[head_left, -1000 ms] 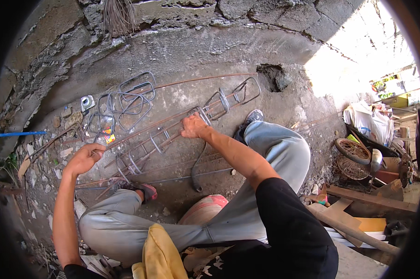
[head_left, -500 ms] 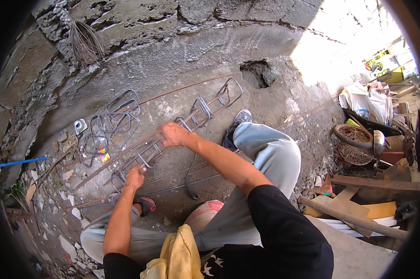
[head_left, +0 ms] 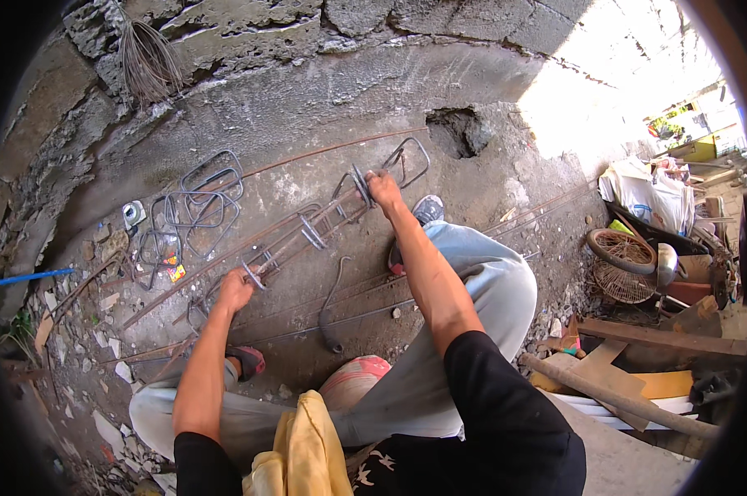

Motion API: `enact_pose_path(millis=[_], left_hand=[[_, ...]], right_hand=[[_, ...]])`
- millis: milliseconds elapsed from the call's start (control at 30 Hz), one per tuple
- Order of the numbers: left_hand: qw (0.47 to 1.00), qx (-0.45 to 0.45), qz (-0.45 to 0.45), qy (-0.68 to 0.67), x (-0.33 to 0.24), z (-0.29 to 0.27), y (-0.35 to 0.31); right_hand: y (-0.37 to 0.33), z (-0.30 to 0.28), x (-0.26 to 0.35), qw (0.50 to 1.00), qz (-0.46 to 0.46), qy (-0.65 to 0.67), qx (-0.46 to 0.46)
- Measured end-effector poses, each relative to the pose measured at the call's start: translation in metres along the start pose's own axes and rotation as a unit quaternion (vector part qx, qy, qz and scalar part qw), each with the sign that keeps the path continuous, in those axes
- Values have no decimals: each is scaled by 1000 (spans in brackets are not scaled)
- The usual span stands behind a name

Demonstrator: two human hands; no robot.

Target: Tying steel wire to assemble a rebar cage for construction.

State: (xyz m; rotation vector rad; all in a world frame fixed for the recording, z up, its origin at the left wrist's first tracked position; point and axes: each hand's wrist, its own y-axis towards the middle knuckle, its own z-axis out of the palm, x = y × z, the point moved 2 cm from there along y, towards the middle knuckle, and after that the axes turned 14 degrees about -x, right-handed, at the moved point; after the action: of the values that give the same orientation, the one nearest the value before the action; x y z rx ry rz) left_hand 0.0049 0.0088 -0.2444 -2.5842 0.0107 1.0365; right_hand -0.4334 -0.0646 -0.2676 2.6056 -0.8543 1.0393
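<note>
A long rebar cage (head_left: 289, 241) of rusty bars with bent steel stirrups slants across the ground before me. My left hand (head_left: 235, 289) is closed on its near left part, beside a stirrup (head_left: 254, 277). Farther right, my right hand (head_left: 383, 190) is closed round the cage by a bunch of stirrups (head_left: 360, 185). Another group of stirrups (head_left: 311, 232) sits on the bars between my hands. The fingertips of both hands are partly hidden. Several loose rectangular stirrups (head_left: 212, 198) lie to the left of the cage. A dark hooked bar (head_left: 330, 318) rests on the ground nearer me.
A rough concrete wall (head_left: 349, 78) runs along the far side, with a hole (head_left: 458, 132) at its foot. Rubble (head_left: 124, 371) and a blue rod (head_left: 35, 278) lie left. At right are a wheel (head_left: 621, 250), boards (head_left: 663, 333) and a white sack (head_left: 650, 197).
My right hand has moved right and away along the cage, from its middle to the far stirrup bunch. My left hand stays at nearly the same spot, and the stirrups between have shifted slightly.
</note>
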Motion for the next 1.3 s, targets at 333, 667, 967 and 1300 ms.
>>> enact_pose_path(millis=[333, 667, 967, 1300], left_hand=[[982, 50, -106, -147, -33, 8, 4], [952, 148, -100, -248, -57, 18, 10], [977, 154, -148, -19, -69, -21, 4], [983, 130, -119, -45, -46, -16, 11]], right_hand=[[4, -34, 13, 947, 197, 221, 124], [48, -25, -62, 975, 173, 129, -63], [10, -47, -7, 950, 219, 120, -190], [12, -58, -19, 875, 268, 392, -97]])
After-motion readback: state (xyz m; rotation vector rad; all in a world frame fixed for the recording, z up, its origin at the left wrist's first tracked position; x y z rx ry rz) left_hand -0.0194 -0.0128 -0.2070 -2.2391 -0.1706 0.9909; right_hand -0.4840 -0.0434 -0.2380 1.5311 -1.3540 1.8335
